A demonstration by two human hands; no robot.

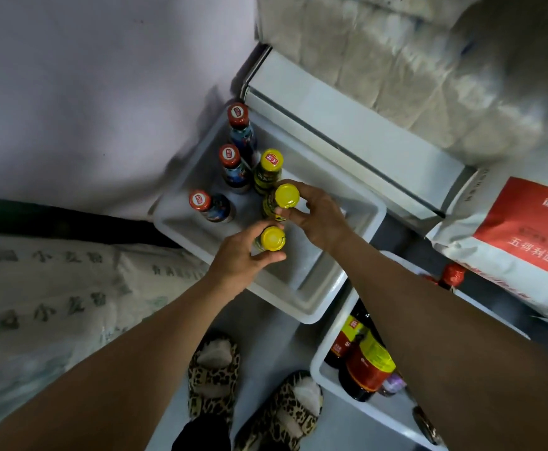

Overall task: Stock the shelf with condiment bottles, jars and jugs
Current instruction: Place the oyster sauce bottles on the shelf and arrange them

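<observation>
Each hand pinches a yellow-capped bottle by its neck: left hand (238,255) the near bottle (272,239), right hand (318,213) the far one (286,196), both inside the white tray (311,307). Probably glass, heavy and slick; gripping under the cap is safest.

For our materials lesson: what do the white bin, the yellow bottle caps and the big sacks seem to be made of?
White bin: looks like moulded plastic, smooth with a dull sheen and rounded rim.
Yellow caps, one in the left hand, one in the right hand: glossy with ribbed edges, probably plastic, possibly painted metal.
Sacks: apparently woven plastic fabric, matte and creased, with printed lettering.
</observation>
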